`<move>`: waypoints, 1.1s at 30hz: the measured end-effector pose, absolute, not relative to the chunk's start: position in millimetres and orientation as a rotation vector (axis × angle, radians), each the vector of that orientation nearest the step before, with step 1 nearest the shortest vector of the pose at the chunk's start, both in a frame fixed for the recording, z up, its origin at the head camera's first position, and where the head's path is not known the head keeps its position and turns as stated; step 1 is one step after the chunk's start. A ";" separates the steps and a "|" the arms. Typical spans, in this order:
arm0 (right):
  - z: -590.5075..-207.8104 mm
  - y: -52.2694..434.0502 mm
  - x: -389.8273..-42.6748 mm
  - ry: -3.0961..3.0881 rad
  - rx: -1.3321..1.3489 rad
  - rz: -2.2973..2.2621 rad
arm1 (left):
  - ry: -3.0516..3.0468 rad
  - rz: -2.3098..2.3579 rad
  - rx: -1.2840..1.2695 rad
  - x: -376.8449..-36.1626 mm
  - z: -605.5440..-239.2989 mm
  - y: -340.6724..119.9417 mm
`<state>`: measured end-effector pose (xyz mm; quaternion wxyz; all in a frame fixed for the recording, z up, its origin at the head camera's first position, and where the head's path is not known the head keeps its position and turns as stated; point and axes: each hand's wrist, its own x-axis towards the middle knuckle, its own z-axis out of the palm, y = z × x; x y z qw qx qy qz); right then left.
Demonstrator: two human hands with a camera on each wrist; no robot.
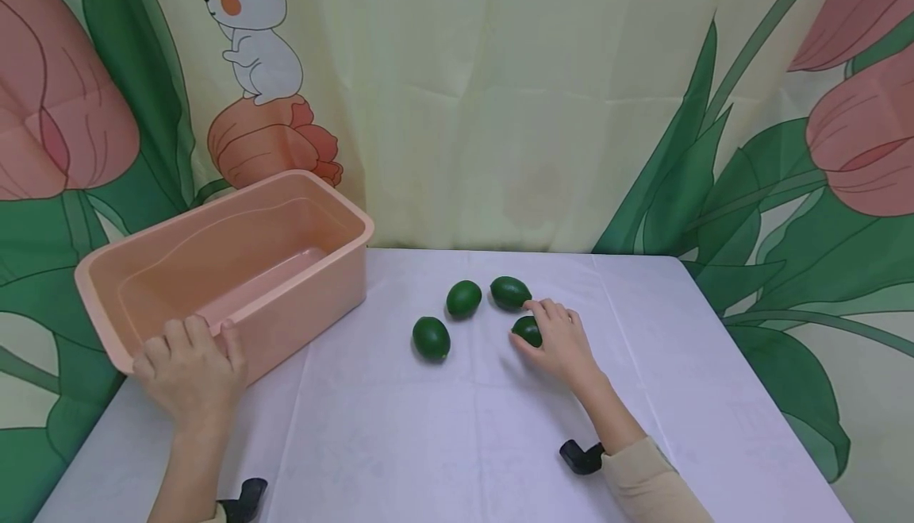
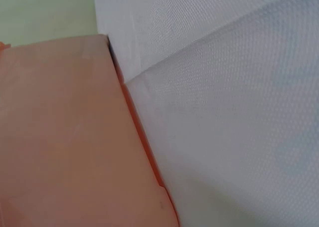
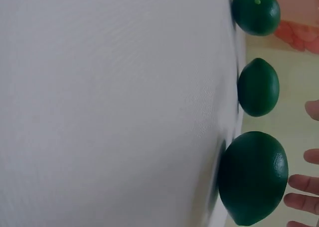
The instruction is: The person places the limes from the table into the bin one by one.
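A pink plastic bin (image 1: 314, 293) stands at the left of the table. My left hand (image 1: 193, 368) grips its near rim, fingers bent over the edge. In the left wrist view only the bin's outer wall (image 2: 75, 137) shows, without the hand. My right hand (image 1: 564, 344) is over a green lime (image 1: 527, 331), thumb and fingers spread about it. The right wrist view has this lime (image 3: 253, 179) on the cloth beside the fingertips (image 3: 301, 202), the thumb apart from it. Three more limes lie close by: one behind (image 1: 510, 293), one further left (image 1: 464, 299), one nearer (image 1: 432, 339).
A white cloth (image 1: 443, 444) covers the table. Behind it hangs a pale curtain (image 1: 500, 110) printed with tulips and a white animal. Black wrist mounts (image 1: 581, 457) are on both forearms.
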<state>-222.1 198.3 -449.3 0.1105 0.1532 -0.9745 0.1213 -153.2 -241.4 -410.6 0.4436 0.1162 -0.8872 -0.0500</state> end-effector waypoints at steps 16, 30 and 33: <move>-456.3 218.9 -216.5 -2.872 0.394 0.316 | -2.203 -0.131 0.296 -152.8 -409.8 -240.6; -462.4 235.1 -213.2 -2.925 0.385 0.311 | -2.199 -0.160 0.294 -152.7 -408.6 -239.6; -463.2 236.9 -213.3 -2.935 0.382 0.314 | -2.201 -0.165 0.295 -152.4 -408.1 -238.9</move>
